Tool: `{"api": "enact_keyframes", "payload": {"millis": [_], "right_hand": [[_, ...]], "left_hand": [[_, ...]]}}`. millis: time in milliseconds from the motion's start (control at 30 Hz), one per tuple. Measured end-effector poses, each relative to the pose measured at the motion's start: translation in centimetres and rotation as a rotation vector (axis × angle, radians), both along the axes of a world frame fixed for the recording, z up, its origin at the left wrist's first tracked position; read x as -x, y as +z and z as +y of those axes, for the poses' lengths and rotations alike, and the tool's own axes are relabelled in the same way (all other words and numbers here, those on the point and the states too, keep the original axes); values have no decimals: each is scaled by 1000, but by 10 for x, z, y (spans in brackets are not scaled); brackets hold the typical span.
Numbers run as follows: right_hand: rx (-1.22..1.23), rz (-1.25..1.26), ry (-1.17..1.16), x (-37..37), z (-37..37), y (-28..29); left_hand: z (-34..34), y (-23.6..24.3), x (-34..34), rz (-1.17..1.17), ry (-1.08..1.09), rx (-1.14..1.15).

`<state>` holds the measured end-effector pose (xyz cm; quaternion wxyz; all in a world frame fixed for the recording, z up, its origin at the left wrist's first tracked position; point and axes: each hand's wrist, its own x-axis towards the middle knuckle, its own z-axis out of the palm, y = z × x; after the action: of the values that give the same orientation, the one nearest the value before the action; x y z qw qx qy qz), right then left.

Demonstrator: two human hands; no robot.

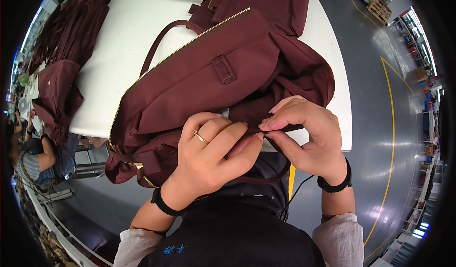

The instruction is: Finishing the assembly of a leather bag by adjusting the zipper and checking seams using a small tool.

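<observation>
A maroon fabric bag (190,93) lies across the white table in front of me, its long brass-toothed zipper (164,60) undone along one edge. My left hand (213,148), with a gold ring and a black wristband, is closed on the bag's near edge. Right beside it, my right hand (308,131) pinches the same edge between thumb and fingers. The fingertips of both hands almost meet there, and whatever small detail lies between them is hidden. A metal zipper end (139,165) shows at the bag's lower left corner. One handle loop hangs below my hands.
Another maroon bag (266,0) rests at the table's far side. More maroon bags (66,34) are piled at the left. The white table (109,91) ends in a curved right edge beside grey floor (373,138) with yellow lines. A person (40,157) sits at far left.
</observation>
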<state>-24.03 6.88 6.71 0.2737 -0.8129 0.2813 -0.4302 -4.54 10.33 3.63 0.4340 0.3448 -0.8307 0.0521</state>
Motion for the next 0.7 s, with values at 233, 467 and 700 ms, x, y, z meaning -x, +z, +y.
{"api": "enact_keyframes", "payload": {"millis": [233, 467, 700], "right_hand": [[5, 20, 4, -1, 0, 1], [-7, 2, 8, -1, 0, 0], [-62, -6, 7, -3, 0, 2]], "left_hand": [[0, -2, -1, 20, -5, 24], [-2, -2, -2, 27, -14, 30], [-3, -10, -5, 36, 32, 75]]}}
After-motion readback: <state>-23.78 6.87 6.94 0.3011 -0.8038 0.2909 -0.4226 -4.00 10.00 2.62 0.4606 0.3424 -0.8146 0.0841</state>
